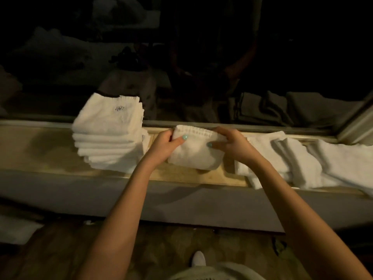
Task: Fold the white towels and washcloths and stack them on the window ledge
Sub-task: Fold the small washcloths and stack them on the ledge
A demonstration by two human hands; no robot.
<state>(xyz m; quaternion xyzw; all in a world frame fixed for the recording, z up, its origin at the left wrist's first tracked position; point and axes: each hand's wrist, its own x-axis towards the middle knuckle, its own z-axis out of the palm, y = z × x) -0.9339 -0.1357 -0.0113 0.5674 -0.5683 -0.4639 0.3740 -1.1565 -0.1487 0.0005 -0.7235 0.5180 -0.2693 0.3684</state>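
A small folded white washcloth [194,153] lies on the wooden window ledge [44,150] at the centre. My left hand [164,145] grips its left edge, thumb on top. My right hand [232,145] grips its right edge, thumb pressed on the cloth. To the left stands a neat stack of several folded white towels [110,134]. To the right, loose unfolded white towels and washcloths [298,160] sprawl along the ledge and hang over its front edge.
Dark window glass [201,57] runs right behind the ledge and reflects the room. Below the ledge is a grey wall face [60,188], then patterned floor. A white cloth [16,229] lies on the floor at the left.
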